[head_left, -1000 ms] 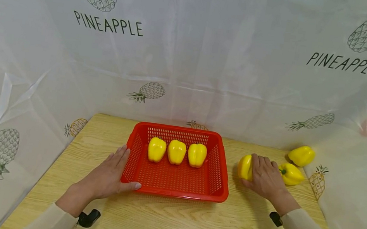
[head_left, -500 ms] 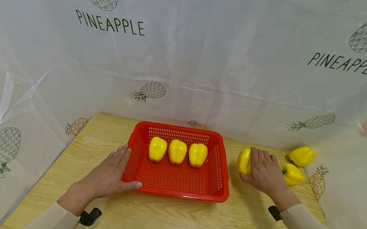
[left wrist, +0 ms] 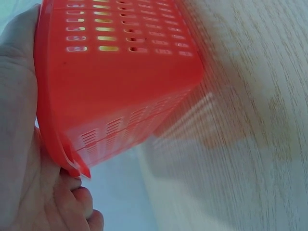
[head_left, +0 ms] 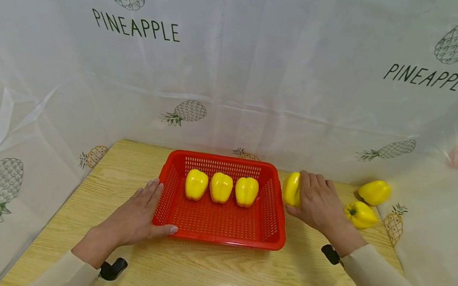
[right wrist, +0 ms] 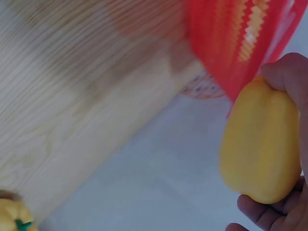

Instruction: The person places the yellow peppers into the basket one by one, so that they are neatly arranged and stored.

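Note:
My right hand (head_left: 322, 204) grips a yellow bell pepper (head_left: 292, 189), carrying it beside the right rim of a red slotted plastic basket (head_left: 215, 239). In the right wrist view, thumb and fingers hold the pepper (right wrist: 260, 144) at its two ends, above the table. My left hand (head_left: 132, 220) rests at the basket's front left corner, fingers straight along the left side and thumb on the front rim. Inside the basket, three yellow bell peppers stand in a row, left (head_left: 196, 185), middle (head_left: 220, 188) and right (head_left: 246, 192).
Two more yellow bell peppers lie at the table's far right, one at the back (head_left: 374, 192) and one nearer (head_left: 360, 215). A pale sheet printed with pineapples (head_left: 264, 79) hangs behind and beside the wooden table (head_left: 193, 275).
My right hand has lifted the bell pepper and moved it left, up to the basket's right rim. The left hand and the basket have stayed in place.

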`<state>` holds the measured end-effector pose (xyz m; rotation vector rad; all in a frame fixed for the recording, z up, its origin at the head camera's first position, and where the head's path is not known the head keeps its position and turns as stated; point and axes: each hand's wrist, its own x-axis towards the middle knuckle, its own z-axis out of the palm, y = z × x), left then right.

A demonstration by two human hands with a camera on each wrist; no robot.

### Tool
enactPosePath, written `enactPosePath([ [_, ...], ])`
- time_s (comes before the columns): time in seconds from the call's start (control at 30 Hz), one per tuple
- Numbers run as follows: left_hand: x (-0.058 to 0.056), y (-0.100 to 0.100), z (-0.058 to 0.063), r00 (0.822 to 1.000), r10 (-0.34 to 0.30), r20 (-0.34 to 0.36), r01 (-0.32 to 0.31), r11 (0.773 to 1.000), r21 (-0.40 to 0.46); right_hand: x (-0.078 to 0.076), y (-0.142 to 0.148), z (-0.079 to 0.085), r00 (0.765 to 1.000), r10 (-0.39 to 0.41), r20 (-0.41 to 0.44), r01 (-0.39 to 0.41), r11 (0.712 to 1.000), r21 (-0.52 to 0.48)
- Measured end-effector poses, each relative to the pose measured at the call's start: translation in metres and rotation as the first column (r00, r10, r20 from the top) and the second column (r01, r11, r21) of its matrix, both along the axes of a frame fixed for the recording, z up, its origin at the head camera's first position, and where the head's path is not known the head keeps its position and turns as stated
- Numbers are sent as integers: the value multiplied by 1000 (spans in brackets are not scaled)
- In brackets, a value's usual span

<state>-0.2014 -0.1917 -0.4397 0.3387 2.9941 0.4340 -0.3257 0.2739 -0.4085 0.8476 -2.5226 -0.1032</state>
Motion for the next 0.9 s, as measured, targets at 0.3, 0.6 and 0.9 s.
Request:
enactPosePath([
  [0.3,-2,6,2,1000,1,12,-1,1000,6,9,-32,10,998,6,55,-6,1000,0],
  [0.6,-4,13,4,1000,-6,7,6,1000,26,14,-62,10,999,33,29,-35,998,46],
  [0.9,-5,14,0,1000,-2,7,2,1000,19,24,-91,3,993,49,103,-60,992,109],
])
